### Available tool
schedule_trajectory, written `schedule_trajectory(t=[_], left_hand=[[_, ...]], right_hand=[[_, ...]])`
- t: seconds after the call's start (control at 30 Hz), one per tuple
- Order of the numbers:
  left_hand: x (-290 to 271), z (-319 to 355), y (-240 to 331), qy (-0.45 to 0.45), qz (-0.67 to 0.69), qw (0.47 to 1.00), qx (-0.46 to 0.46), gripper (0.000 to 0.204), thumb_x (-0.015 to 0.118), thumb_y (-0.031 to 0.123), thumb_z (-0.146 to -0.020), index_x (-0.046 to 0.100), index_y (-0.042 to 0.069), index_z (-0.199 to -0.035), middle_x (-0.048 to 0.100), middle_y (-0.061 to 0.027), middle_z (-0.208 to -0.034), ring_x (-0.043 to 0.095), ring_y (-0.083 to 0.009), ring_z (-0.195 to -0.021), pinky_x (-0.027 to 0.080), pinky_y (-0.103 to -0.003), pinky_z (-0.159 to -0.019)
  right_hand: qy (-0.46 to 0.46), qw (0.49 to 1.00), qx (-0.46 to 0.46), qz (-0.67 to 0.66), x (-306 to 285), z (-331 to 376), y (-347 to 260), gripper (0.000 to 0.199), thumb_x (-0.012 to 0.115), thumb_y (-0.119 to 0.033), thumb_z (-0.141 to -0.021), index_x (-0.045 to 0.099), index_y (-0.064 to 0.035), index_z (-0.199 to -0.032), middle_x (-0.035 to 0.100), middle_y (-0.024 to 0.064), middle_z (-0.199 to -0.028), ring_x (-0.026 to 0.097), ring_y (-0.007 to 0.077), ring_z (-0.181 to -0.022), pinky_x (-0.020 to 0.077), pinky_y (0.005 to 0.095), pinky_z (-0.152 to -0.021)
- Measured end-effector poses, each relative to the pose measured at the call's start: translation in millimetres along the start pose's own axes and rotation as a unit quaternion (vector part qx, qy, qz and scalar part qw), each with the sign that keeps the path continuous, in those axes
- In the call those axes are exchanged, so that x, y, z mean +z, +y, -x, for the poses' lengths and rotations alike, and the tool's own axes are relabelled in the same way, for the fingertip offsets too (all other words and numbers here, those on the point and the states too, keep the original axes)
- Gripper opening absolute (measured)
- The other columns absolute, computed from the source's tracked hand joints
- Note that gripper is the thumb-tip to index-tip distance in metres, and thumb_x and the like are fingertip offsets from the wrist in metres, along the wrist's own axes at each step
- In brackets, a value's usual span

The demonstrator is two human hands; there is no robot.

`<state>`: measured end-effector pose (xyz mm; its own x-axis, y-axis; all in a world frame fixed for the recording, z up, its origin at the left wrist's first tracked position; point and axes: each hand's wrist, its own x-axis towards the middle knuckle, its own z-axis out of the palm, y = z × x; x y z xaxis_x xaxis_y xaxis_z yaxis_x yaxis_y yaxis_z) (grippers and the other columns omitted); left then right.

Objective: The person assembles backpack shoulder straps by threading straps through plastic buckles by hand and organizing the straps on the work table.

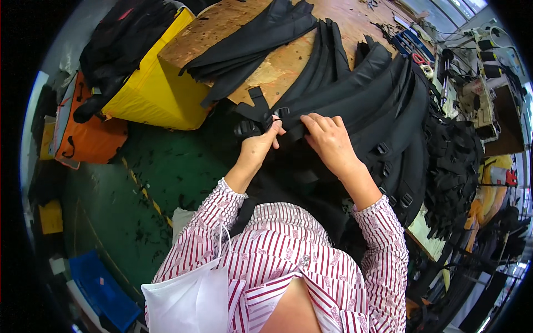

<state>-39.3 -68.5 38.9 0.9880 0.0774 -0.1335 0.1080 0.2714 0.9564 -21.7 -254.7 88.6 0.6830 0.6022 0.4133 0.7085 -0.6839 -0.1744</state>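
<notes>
My left hand (pixel 259 146) pinches black webbing (pixel 257 99) at the end of a black padded shoulder strap (pixel 333 102). A black plastic buckle (pixel 282 112) sits just beyond its fingertips, and dark bunched strap parts (pixel 246 129) lie to its left. The fingers of my right hand (pixel 330 140) are curled over the lower edge of the same padded strap, a short way to the right. What lies under those fingertips is partly hidden. More padded straps with buckles (pixel 382 148) hang over the table edge on the right.
Black strap pieces (pixel 261 41) lie on the worn wooden table (pixel 233 22). Left stand a yellow container (pixel 161 91) holding black goods and an orange bag (pixel 91 130). A blue bin (pixel 102 291) stands lower left on the green floor (pixel 119 211). Black webbing bundles (pixel 452 166) hang right.
</notes>
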Motion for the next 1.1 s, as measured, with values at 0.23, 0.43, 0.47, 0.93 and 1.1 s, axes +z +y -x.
schedule_trajectory(t=[0.23, 0.43, 0.47, 0.93, 1.1], left_hand=[[-18.2, 4.1, 14.0, 0.010, -0.068, 0.996, 0.053, 0.029, 0.057, 0.017, -0.093, 0.054, 0.003, -0.118, 0.058, -0.0011, -0.073, 0.047, -0.0037, -0.055, 0.040, -0.018, -0.052], [-11.9, 16.5, 7.8, -0.012, -0.042, 0.991, 0.130, 0.045, 0.059, 0.011, -0.089, 0.043, 0.001, -0.131, 0.054, -0.0017, -0.091, 0.049, -0.0043, -0.074, 0.044, -0.018, -0.068], [-10.1, 17.8, 2.2, -0.027, 0.007, 0.981, 0.193, 0.048, 0.061, 0.010, -0.088, 0.042, 0.001, -0.131, 0.052, -0.0020, -0.099, 0.049, -0.0042, -0.080, 0.044, -0.018, -0.073], [-30.3, 28.1, 24.0, -0.045, 0.170, 0.984, -0.037, 0.024, 0.054, 0.021, -0.093, 0.059, 0.001, -0.107, 0.067, -0.0102, -0.097, 0.062, -0.0168, -0.086, 0.042, -0.028, -0.077], [-66.7, 26.0, 32.4, -0.053, 0.225, 0.973, -0.027, 0.022, 0.056, 0.016, -0.092, 0.053, -0.001, -0.106, 0.050, -0.0024, -0.069, 0.048, -0.0123, -0.063, 0.040, -0.025, -0.068]], right_hand=[[-0.004, 0.996, 0.092, -0.016, 0.7, -7.6, -9.4, 0.056, 0.060, 0.004, -0.068, 0.053, -0.0087, -0.122, 0.056, 0.0107, -0.115, 0.054, 0.0280, -0.099, 0.0404, 0.0386, -0.081], [0.054, 0.977, 0.083, -0.186, 0.1, -24.1, -51.9, 0.035, 0.070, -0.014, -0.073, 0.060, -0.0067, -0.106, 0.062, 0.0086, -0.097, 0.055, 0.0267, -0.093, 0.0398, 0.0368, -0.080], [0.031, 0.973, 0.089, -0.211, -1.5, -28.6, -62.3, 0.035, 0.072, -0.016, -0.073, 0.061, -0.0056, -0.104, 0.063, 0.0096, -0.097, 0.056, 0.0274, -0.094, 0.0407, 0.0362, -0.082], [0.138, 0.812, 0.290, -0.488, -21.8, -7.3, -27.6, 0.033, 0.073, -0.012, -0.080, 0.056, 0.0010, -0.106, 0.058, 0.0002, -0.090, 0.053, 0.0062, -0.079, 0.0456, 0.0214, -0.073], [0.139, 0.905, 0.229, -0.329, -59.6, -6.6, -22.5, 0.037, 0.073, -0.009, -0.075, 0.059, -0.0007, -0.108, 0.061, 0.0065, -0.093, 0.058, 0.0144, -0.080, 0.0480, 0.0265, -0.072]])
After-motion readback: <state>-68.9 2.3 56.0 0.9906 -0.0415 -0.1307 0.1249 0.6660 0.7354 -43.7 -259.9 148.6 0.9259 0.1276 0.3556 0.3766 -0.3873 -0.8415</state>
